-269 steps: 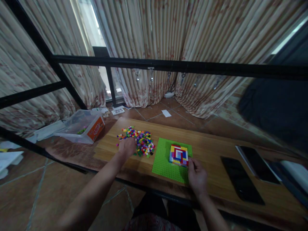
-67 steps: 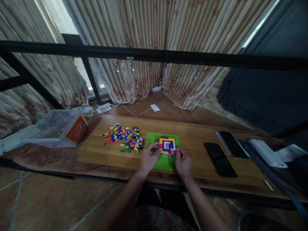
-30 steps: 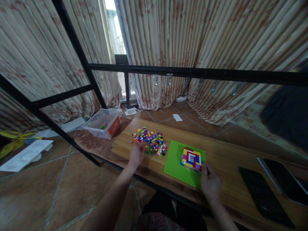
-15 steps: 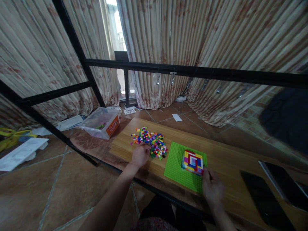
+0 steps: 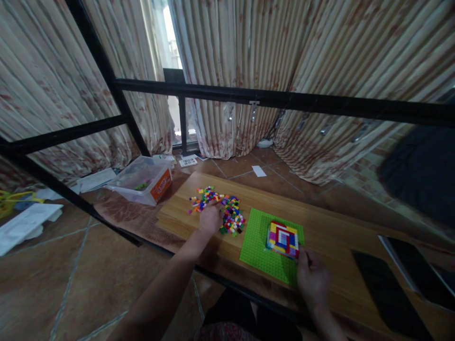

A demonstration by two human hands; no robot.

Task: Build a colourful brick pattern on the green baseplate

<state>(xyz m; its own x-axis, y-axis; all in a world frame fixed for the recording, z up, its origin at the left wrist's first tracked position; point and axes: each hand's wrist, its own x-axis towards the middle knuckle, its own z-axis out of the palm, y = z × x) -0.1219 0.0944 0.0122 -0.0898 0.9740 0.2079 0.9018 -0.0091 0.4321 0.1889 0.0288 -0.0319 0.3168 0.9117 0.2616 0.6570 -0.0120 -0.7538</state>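
Observation:
My left hand [image 5: 211,220] is over the near side of a pile of small multicoloured building bricks [image 5: 232,215]. Its fingers are bent down and drawn together among the bricks; anything between the tips is hidden. On a green studded baseplate [image 5: 253,241] sits a square, layered brick build [image 5: 283,238] with red, yellow, blue and white pieces on top. My right hand [image 5: 313,277] is closed at the build's near right corner, thumb and forefinger together. Whether those fingers grip the build or a loose piece cannot be made out.
The wooden board [image 5: 330,232] carries the bricks and baseplate. At right lie a dark flat panel [image 5: 387,293] and a dark tablet-like device [image 5: 423,270]. A clear plastic box [image 5: 142,182] stands at left. A black metal rail [image 5: 277,98] crosses beyond the board, before curtains.
My left hand has moved slightly farther into the brick pile, away from me. My right hand stays at the build's corner. The whole view has shifted a little.

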